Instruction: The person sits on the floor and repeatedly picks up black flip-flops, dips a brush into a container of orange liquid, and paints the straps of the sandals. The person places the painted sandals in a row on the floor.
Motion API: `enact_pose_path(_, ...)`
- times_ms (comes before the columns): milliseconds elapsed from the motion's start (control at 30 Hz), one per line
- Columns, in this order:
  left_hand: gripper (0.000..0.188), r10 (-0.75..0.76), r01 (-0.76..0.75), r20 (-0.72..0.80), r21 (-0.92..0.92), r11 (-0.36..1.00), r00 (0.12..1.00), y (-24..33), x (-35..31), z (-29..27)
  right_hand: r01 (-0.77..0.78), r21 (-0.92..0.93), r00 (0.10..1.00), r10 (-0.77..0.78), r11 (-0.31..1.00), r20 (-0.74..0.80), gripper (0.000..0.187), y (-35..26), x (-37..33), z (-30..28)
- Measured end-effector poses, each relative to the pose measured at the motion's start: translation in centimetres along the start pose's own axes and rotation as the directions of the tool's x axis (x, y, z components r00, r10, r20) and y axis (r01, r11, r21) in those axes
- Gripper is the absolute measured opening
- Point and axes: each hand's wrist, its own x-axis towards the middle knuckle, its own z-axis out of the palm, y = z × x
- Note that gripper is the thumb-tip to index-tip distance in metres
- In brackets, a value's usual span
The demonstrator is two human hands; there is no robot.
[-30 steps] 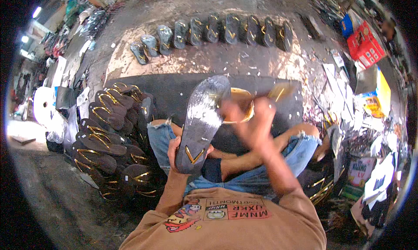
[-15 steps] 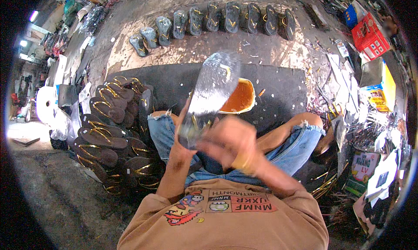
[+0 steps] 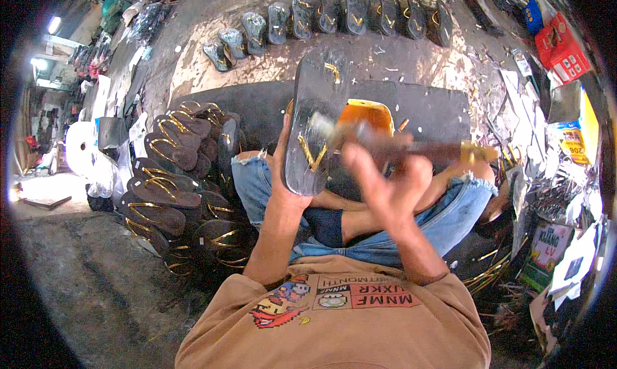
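Black, glossy at twelve o'clock: holds the sole (image 3: pixel 308 108) in the left hand (image 3: pixel 287 190), closed around its seven-o'clock edge; grips a blurred brush (image 3: pixel 437 152) in the right hand (image 3: pixel 391 184), at four o'clock. Probably light, bendy, slick-faced; best held by its edges.

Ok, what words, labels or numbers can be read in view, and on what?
I don't copy wording; it stands on:
Brown cloth shirt: block letters across the front, upside down in view.
Yellow-and-white package: a large number.
Green-and-white rectangular tin: large letters; finer print unreadable.
Red cardboard box: print too small to read.
Black sandal sole with gold strap ends: nothing readable.
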Motion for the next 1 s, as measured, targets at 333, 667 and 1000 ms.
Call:
enact_pose_path(333, 0.046, 0.095, -0.147, 0.173, 0.326, 0.934, 0.980, -1.0, 1.4, -1.4, 0.141, 0.092, 0.990, -0.140, 0.986, -0.014, 0.018, 0.2, -0.6, 0.2)
enact_pose_path(667, 0.049, -0.121, 0.119, 0.128, 0.016, 0.993, 0.984, -1.5, -0.2, -0.3, 0.240, -0.017, 0.970, -0.240, 0.971, 0.033, 0.019, -0.3, 4.6, -1.4)
enact_pose_path(1000, 0.049, 0.036, -0.049, 0.221, 0.055, 0.997, 0.975, -1.2, 0.4, 0.7, 0.031, -0.070, 0.998, -0.035, 0.997, -0.054, 0.024, -0.7, 3.0, -0.9)
